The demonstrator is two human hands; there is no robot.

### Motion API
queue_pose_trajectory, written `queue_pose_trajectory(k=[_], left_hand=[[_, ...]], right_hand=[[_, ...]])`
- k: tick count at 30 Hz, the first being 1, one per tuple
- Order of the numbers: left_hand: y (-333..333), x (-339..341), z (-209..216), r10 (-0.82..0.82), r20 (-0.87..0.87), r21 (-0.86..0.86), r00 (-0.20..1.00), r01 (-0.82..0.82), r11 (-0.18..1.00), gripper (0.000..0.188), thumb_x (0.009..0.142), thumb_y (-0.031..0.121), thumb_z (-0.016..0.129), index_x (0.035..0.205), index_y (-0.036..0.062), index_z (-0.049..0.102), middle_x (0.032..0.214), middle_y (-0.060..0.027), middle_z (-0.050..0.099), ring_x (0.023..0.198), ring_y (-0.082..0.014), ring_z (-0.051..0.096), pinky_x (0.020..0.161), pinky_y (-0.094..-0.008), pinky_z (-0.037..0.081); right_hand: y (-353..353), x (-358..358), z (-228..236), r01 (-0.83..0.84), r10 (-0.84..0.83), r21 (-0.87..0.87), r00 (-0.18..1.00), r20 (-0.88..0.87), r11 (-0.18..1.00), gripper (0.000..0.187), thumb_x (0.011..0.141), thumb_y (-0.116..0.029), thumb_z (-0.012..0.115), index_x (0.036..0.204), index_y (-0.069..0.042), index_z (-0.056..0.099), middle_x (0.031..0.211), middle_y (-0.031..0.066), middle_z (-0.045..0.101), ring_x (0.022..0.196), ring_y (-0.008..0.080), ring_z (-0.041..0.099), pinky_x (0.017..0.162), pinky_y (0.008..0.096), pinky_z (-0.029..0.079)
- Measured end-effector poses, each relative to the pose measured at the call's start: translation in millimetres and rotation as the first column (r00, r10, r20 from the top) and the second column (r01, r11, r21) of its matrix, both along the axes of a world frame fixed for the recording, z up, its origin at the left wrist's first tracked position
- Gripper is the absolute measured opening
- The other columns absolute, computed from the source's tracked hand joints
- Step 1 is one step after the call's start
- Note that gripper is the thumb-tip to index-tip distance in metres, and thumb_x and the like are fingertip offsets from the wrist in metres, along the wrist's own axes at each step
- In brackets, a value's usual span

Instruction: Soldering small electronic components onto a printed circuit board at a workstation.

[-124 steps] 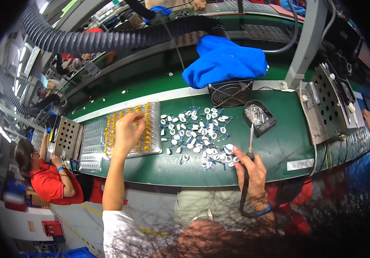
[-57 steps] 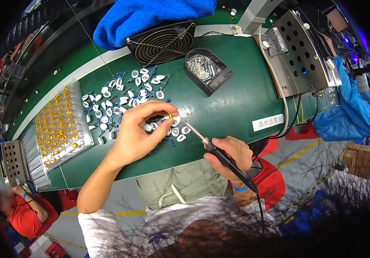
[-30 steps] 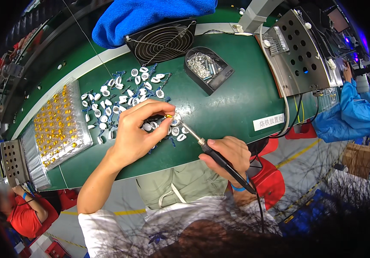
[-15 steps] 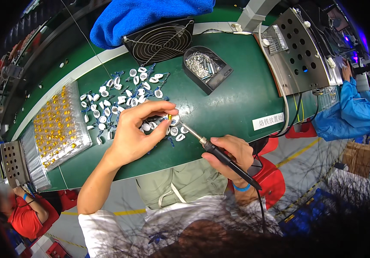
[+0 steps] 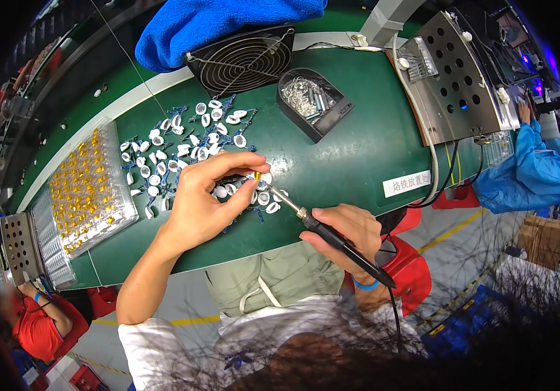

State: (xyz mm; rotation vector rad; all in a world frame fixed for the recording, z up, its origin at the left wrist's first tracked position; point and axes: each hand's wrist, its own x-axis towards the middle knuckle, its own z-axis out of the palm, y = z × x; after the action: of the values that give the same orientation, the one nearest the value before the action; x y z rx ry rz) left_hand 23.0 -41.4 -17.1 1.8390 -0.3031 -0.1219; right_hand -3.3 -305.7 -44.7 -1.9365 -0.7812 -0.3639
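Note:
My left hand (image 5: pixel 203 203) pinches a small white earbud-like part (image 5: pixel 265 178) with a gold-coloured bit on it, between thumb and fingertips just above the bench. In my right hand (image 5: pixel 357 229) is a black-handled soldering iron (image 5: pixel 322 228), gripped like a pen. Its metal tip points up and left at the small part; whether it touches cannot be made out. Around and behind my left hand lie many loose white oval shells (image 5: pixel 155 169) with blue flexible strips. My fingers partly cover the held piece.
A clear plastic tray (image 5: pixel 127 207) of gold-coloured pieces stands at left. A black fan (image 5: pixel 244 62) with a blue towel (image 5: pixel 221 26) over it is at the back, beside a black bin (image 5: pixel 322 127) of small metal parts. A perforated metal box (image 5: pixel 452 78) stands right. Co-workers sit at both sides.
The soldering iron and my right hand have shifted slightly up and left, bringing the tip nearer the held part. My left hand stays almost still.

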Motion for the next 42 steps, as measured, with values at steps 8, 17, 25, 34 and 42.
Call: queue_pose_trajectory(k=[8, 17, 25, 34, 42], left_hand=[[-2.0, 0.2, -2.5, 0.026, 0.039, -0.002, 0.999, -0.026, 1.000, 0.031, 0.091, -0.007, 0.068, 0.121, -0.0040, 0.069, 0.113, -0.0137, 0.075, 0.106, -0.0198, 0.073, 0.097, -0.0319, 0.058], [-3.0, 0.3, -4.9, 0.061, 0.077, -0.010, 0.995, -0.061, 0.998, 0.031, 0.088, -0.007, 0.069, 0.118, -0.0012, 0.072, 0.109, -0.0120, 0.077, 0.099, -0.0186, 0.075, 0.091, -0.0306, 0.060], [-3.7, 0.3, -4.4, 0.058, 0.068, -0.013, 0.996, -0.057, 0.998, 0.031, 0.088, -0.007, 0.069, 0.118, -0.0011, 0.072, 0.109, -0.0118, 0.077, 0.099, -0.0182, 0.075, 0.090, -0.0305, 0.059], [-2.0, 0.1, -4.4, 0.048, 0.074, -0.005, 0.996, -0.048, 0.999, 0.032, 0.087, -0.008, 0.068, 0.119, -0.0012, 0.072, 0.109, -0.0123, 0.077, 0.097, -0.0182, 0.074, 0.089, -0.0300, 0.059], [-2.6, 0.8, -4.8, 0.034, 0.092, -0.008, 0.995, -0.033, 0.999, 0.033, 0.087, -0.008, 0.068, 0.119, -0.0019, 0.072, 0.109, -0.0128, 0.077, 0.097, -0.0186, 0.075, 0.088, -0.0302, 0.059]], right_hand=[[1.1, 1.4, 0.9, -0.006, 0.006, 0.008, 1.000, 0.007, 1.000, 0.043, 0.072, -0.013, 0.094, 0.105, 0.001, 0.071, 0.083, 0.0153, 0.073, 0.070, 0.0300, 0.073, 0.062, 0.0355, 0.057], [2.9, 1.1, -0.8, 0.009, -0.010, 0.014, 0.999, 0.035, 1.000, 0.043, 0.071, -0.013, 0.094, 0.104, 0.001, 0.071, 0.083, 0.0151, 0.073, 0.068, 0.0293, 0.072, 0.061, 0.0351, 0.056], [-4.2, 0.1, 0.6, -0.004, 0.004, 0.014, 0.999, -0.032, 1.000, 0.043, 0.072, -0.013, 0.094, 0.104, 0.002, 0.071, 0.083, 0.0153, 0.073, 0.067, 0.0288, 0.072, 0.059, 0.0348, 0.056], [1.0, 1.5, 0.9, -0.003, 0.002, 0.031, 1.000, 0.008, 1.000, 0.041, 0.072, -0.012, 0.093, 0.103, 0.003, 0.071, 0.081, 0.0151, 0.072, 0.067, 0.0292, 0.072, 0.059, 0.0352, 0.056], [1.7, 0.8, 0.7, 0.005, -0.005, 0.009, 1.000, 0.004, 1.000, 0.040, 0.072, -0.013, 0.093, 0.103, 0.002, 0.071, 0.081, 0.0149, 0.073, 0.068, 0.0297, 0.072, 0.060, 0.0354, 0.056]])
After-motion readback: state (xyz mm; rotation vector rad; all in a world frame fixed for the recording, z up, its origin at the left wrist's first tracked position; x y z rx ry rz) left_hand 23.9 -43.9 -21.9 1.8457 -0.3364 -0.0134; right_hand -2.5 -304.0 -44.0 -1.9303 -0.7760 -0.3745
